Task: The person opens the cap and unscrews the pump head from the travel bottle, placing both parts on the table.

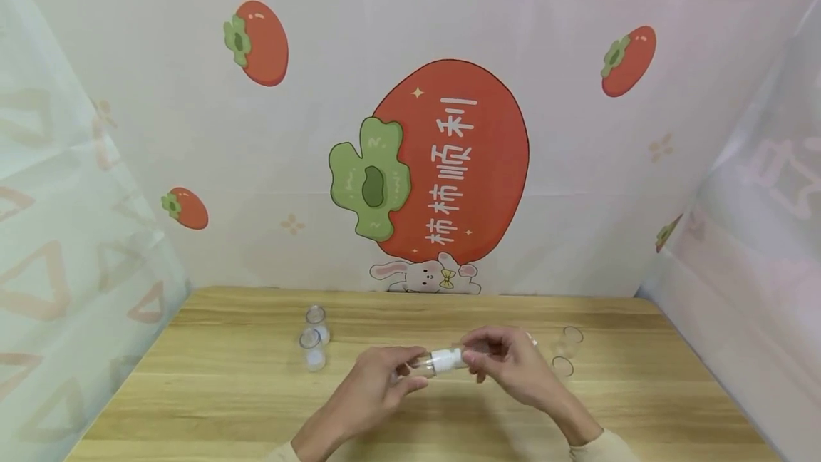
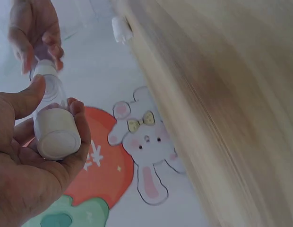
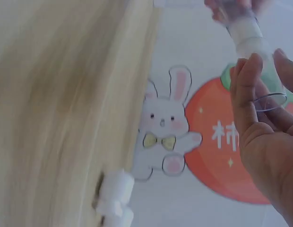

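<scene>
In the head view my left hand (image 1: 378, 380) grips a small clear bottle (image 1: 420, 363) held on its side above the table. The left wrist view shows its white bottom part (image 2: 56, 135) against the curled fingers, with the thumb along the clear wall. My right hand (image 1: 513, 366) holds a clear plastic cylinder (image 3: 279, 85) at the other end, in line with the bottle. Between the hands sits a white collar (image 1: 445, 360). The right wrist view shows a dark round rim on the cylinder near my palm. Fingers hide how the pieces join.
Two clear bottles (image 1: 312, 349) with white inside stand on the wooden table (image 1: 224, 391) at left. Two clear cylinders (image 1: 562, 366) stand at right. White pieces resembling pump heads (image 3: 116, 191) lie near the back edge. A printed cloth (image 1: 545, 234) hangs behind.
</scene>
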Available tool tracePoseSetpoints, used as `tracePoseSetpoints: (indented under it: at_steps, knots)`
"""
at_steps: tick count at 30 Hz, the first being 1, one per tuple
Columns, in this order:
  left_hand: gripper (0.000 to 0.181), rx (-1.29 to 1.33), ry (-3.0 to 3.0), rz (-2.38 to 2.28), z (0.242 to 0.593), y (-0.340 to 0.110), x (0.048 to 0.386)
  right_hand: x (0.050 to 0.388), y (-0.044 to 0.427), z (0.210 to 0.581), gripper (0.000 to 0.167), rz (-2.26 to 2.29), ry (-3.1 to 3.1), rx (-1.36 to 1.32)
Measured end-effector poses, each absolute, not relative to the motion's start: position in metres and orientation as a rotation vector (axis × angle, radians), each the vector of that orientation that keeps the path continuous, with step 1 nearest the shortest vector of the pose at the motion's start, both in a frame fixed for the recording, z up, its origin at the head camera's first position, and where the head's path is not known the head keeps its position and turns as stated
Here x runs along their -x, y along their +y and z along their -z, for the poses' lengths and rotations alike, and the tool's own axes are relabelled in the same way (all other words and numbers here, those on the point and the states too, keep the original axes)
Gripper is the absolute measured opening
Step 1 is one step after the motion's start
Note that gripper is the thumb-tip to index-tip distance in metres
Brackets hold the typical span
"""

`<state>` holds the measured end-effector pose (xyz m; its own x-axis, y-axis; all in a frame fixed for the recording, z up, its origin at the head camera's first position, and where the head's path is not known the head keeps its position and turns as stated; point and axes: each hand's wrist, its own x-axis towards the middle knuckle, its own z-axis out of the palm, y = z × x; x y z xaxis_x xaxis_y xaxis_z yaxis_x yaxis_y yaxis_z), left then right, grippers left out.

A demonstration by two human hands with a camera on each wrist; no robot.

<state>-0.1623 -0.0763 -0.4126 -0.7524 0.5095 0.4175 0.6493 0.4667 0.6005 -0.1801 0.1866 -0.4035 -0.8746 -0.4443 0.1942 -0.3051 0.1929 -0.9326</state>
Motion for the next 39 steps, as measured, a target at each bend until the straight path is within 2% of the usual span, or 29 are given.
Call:
tracePoseSetpoints:
  at_steps: [16, 29, 39]
  knots:
    - [0.031, 0.835, -2.543, 1.232, 0.419, -0.091, 0.168, 0.184, 0.202, 0.409, 0.038, 1.727, 2.507, 0.536]
    - [0.032, 0.79, -2.549, 1.364, 0.421, -0.09, 0.17, 0.185, 0.206, 0.429, 0.029, 1.117, 3.045, 0.58]
    - [0.032, 0.794, -2.576, 1.389, 0.421, -0.088, 0.169, 0.179, 0.215, 0.434, 0.026, 0.842, 3.193, 0.386]
